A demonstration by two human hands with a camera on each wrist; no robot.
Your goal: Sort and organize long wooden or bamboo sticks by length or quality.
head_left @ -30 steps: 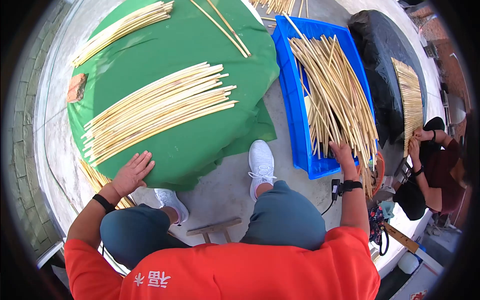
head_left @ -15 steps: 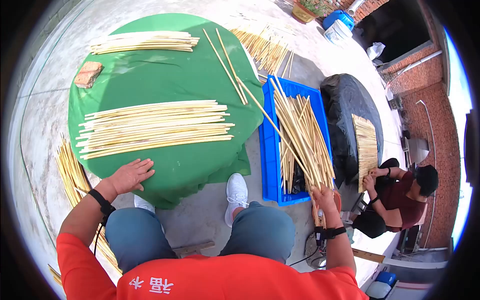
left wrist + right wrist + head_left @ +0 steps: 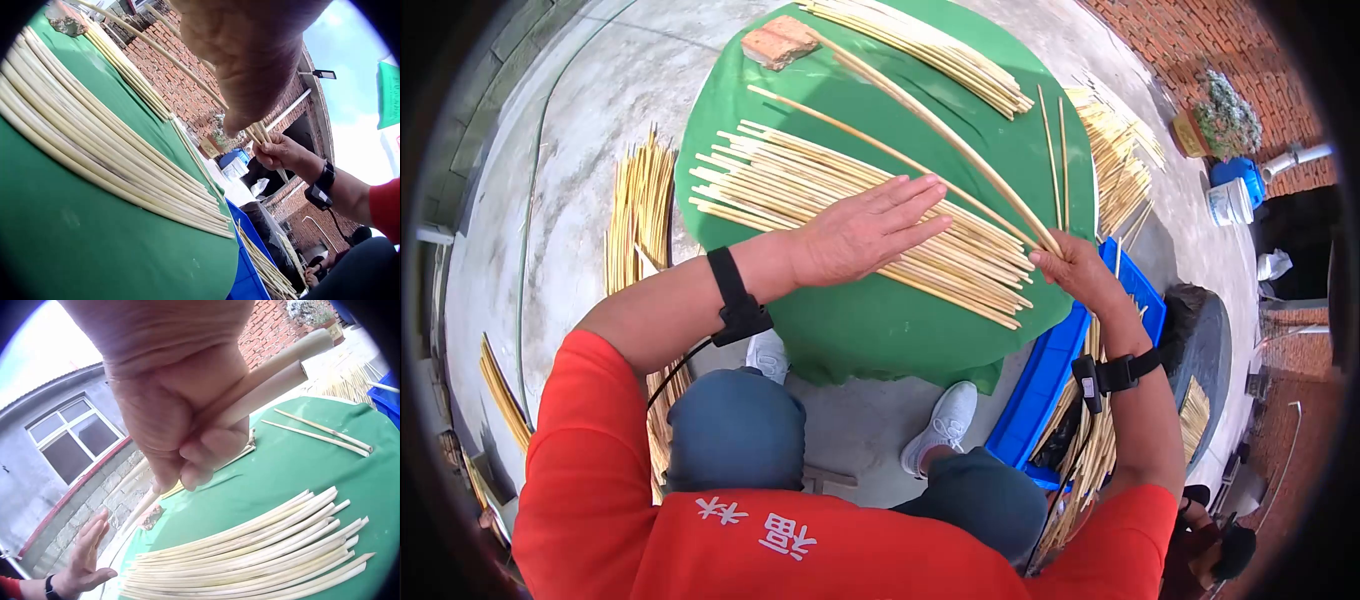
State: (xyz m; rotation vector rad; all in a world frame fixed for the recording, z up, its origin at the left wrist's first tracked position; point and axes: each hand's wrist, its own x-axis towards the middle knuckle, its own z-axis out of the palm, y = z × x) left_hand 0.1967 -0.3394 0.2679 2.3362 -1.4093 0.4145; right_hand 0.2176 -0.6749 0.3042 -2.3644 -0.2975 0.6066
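Note:
My right hand [image 3: 1068, 268] grips a few long straw-coloured stalks [image 3: 960, 146] near one end, above the right side of the green-covered round table [image 3: 890, 335]. Their far ends reach across toward the brick [image 3: 778, 42]. Two cut ends stick out behind my fist in the right wrist view. Flat, with fingers straight, my left hand [image 3: 865, 230] is over the row of stalks [image 3: 970, 275] laid side by side on the cloth. In the right wrist view the left hand [image 3: 84, 559] appears raised, its palm side free of any stalk.
Another bundle of stalks [image 3: 925, 55] lies along the table's far side, with two loose stalks [image 3: 1064, 165] to its right. A blue crate [image 3: 1035, 390] of stalks stands at the right. More stalks [image 3: 640, 200] lie on the ground at left. Another person [image 3: 1215, 545] sits at lower right.
My right hand has carried stalks from the blue crate up over the table. My left hand has left the table's near edge and moved over the row. The head view has turned.

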